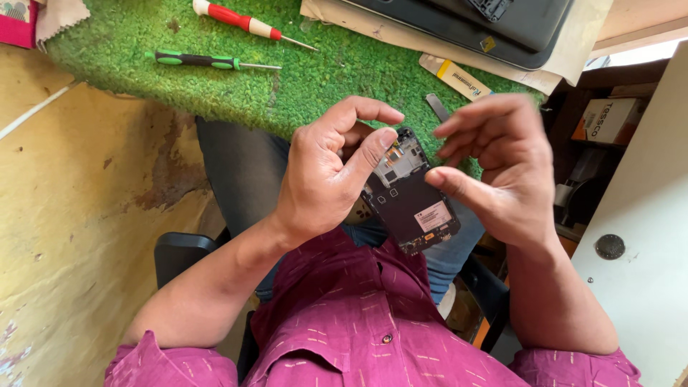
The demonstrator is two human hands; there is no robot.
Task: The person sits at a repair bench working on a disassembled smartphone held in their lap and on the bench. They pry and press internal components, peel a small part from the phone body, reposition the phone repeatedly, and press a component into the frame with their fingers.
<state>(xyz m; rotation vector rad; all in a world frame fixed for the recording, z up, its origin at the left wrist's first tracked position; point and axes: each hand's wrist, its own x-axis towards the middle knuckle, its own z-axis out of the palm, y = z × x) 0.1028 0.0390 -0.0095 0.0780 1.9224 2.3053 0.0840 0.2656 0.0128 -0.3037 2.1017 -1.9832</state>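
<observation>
Both hands meet over the lap. Left hand (322,172) curled around an opened phone (410,193), back cover off, thumb pressed at its top edge. Right hand (494,168) loosely open, thumb touching the phone's right edge, fingers spread, gripping nothing. Beyond: green mat (287,79), green-handled screwdriver (201,61), red-handled screwdriver (240,20).

Left hand (326,175) curled, thumb and forefinger pinched — right hand (498,168) raised alongside, fingers loosely spread, forearms angled inward.
</observation>
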